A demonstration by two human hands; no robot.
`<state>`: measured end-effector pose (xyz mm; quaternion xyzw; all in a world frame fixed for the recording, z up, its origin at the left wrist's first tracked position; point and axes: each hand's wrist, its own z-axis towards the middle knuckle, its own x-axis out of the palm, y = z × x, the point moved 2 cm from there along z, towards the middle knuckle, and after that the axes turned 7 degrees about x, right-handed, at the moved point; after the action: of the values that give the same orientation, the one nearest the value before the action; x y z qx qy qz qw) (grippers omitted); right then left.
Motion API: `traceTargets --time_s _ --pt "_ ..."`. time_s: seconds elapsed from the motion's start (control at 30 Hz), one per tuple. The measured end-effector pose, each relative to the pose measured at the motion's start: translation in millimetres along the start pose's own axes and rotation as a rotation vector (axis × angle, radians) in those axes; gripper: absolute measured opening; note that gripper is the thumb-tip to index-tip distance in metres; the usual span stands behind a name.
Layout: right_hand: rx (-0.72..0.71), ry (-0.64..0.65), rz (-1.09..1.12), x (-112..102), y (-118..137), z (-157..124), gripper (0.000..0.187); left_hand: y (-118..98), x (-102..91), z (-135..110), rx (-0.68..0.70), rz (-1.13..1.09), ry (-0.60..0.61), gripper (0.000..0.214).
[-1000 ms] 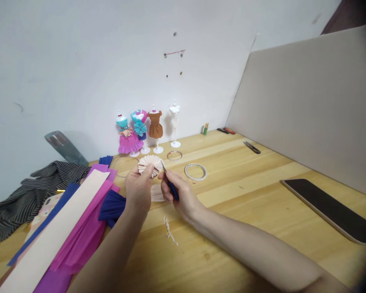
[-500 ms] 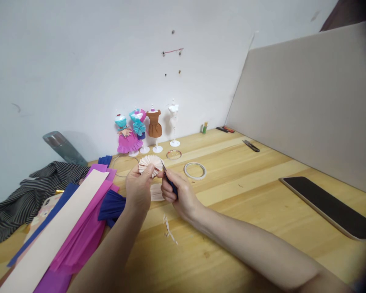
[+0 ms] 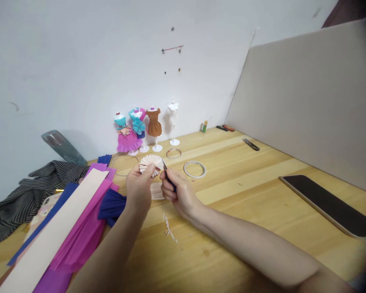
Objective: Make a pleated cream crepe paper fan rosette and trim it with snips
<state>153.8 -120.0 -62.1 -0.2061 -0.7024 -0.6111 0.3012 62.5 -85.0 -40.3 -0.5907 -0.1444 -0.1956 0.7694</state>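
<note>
A pale pink pleated rosette (image 3: 151, 161) sits pinched between the thumb and fingers of a person's left hand (image 3: 139, 182), held above a wooden bench (image 3: 240, 195). The right hand (image 3: 179, 190) has its fingers wrapped around dark-handled scissors (image 3: 165, 166), the tip right at the rosette's edge; whether it touches the paper cannot be told. Below the hands lie a pale pink pleated piece (image 3: 157, 191) and, nearer the camera, thin paper scraps (image 3: 168, 231). Beyond the right hand, a white tape roll (image 3: 195, 169) lies flat. Strips in pale pink (image 3: 61, 232), magenta (image 3: 86, 228) and blue (image 3: 113, 205) crowd the left, beside a striped cloth (image 3: 33, 193) and a leaning bottle (image 3: 64, 147). Four miniature dress forms line the wall, one in a brown dress (image 3: 154, 124), one in plain white (image 3: 173, 114). At right lie thread snips (image 3: 251, 145) and a dark-screened phone (image 3: 329, 203).
</note>
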Motion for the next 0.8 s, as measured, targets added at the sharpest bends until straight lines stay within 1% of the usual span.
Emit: traceTargets --time_s 0.2,0.8 --pt "-0.004 0.007 -0.004 0.3 -0.1 -0.4 0.033 1.5 -0.7 -0.6 -0.013 -0.007 -0.032 0.019" --pt "-0.017 -0.008 -0.013 1.1 0.0 -0.8 0.037 -0.4 0.7 0.5 -0.034 -0.056 -0.025 0.020"
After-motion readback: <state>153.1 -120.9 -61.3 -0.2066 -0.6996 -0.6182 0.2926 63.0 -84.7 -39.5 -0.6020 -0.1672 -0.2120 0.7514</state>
